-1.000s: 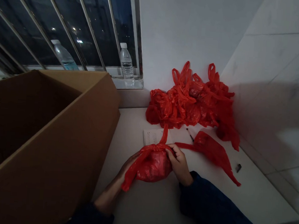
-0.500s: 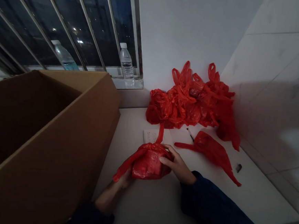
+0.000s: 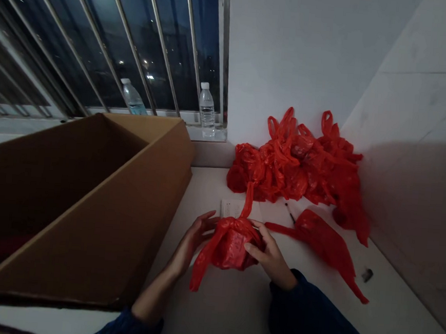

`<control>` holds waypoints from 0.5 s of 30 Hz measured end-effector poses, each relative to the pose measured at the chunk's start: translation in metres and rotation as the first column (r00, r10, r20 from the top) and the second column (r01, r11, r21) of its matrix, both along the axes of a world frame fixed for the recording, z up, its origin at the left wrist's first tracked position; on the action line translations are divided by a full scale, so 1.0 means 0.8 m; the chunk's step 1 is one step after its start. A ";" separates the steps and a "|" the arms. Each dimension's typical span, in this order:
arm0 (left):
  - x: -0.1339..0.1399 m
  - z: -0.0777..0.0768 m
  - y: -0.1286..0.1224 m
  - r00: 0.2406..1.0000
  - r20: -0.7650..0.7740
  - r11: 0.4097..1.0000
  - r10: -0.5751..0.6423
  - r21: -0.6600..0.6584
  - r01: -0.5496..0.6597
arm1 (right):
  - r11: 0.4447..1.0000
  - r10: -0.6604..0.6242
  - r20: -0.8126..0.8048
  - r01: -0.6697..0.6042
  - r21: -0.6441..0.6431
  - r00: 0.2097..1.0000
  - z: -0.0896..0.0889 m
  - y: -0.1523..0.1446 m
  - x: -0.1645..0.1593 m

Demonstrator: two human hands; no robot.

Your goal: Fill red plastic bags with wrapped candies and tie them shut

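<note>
A knotted red plastic bag (image 3: 235,249) with something blocky inside stands in front of me, one handle pointing up and the other hanging down at its left. My right hand (image 3: 272,256) grips its right side, thumb on the front and fingers over the top. On the other side, my left hand (image 3: 191,241) is open, its fingers spread alongside the bag; whether they touch it I cannot tell. Behind the bag lies a sheet of paper with printing (image 3: 229,208), partly covered. To the right is a second red bag (image 3: 323,242), lying on its side.
A large open cardboard box (image 3: 159,198) takes up the left, something red inside. Many red bags (image 3: 288,164) are heaped against the wall. Two bottles (image 3: 207,112) stand by the barred window. A pen (image 3: 289,212) and a small dark object (image 3: 367,274) lie on the white table (image 3: 204,309).
My left hand has come out from under the bag's left handle and opened beside it. That handle now hangs lower. My right hand keeps its hold. The view has shifted left.
</note>
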State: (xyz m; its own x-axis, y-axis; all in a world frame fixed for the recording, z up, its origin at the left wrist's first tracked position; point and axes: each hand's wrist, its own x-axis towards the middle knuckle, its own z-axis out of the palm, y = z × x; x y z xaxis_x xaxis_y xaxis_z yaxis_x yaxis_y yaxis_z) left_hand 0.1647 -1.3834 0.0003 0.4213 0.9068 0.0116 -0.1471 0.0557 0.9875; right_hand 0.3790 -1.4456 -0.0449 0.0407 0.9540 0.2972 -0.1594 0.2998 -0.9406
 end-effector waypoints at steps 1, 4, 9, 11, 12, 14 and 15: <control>0.000 0.012 -0.011 0.990 -0.124 0.989 0.066 0.140 -0.049 | 1.000 0.004 0.017 -0.004 0.010 1.000 0.002 -0.002 0.001; 0.006 0.043 -0.049 0.860 -0.453 0.859 0.234 0.510 0.035 | 0.998 0.055 0.030 -0.056 0.025 0.998 0.008 -0.011 -0.001; 0.021 0.055 -0.079 0.668 -0.707 0.768 0.230 0.554 0.322 | 0.976 0.218 -0.017 -0.217 0.027 0.976 0.017 -0.025 -0.008; 0.015 0.061 -0.087 0.605 -0.768 0.770 0.209 0.511 0.383 | 0.971 0.238 0.009 -0.238 0.019 0.971 0.018 -0.029 -0.009; 0.007 0.068 -0.095 0.582 -0.789 0.770 0.199 0.493 0.405 | 0.968 0.248 0.024 -0.249 0.019 0.968 0.019 -0.031 -0.008; -0.018 0.089 -0.115 0.573 -0.800 0.775 0.180 0.474 0.417 | 0.954 0.297 0.031 -0.298 0.036 0.954 0.019 -0.034 -0.007; -0.034 0.102 -0.128 0.600 -0.781 0.780 0.173 0.480 0.401 | 0.942 0.331 0.023 -0.332 0.049 0.943 0.019 -0.034 -0.006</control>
State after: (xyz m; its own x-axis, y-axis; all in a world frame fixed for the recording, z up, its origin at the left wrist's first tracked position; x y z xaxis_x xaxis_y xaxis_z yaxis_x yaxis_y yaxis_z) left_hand 0.1375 -1.4860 0.0822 0.6242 0.7733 0.1110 0.6178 -0.5755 0.5358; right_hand 0.3739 -1.4731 -0.0300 -0.2796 0.8962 0.3444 -0.2450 0.2802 -0.9281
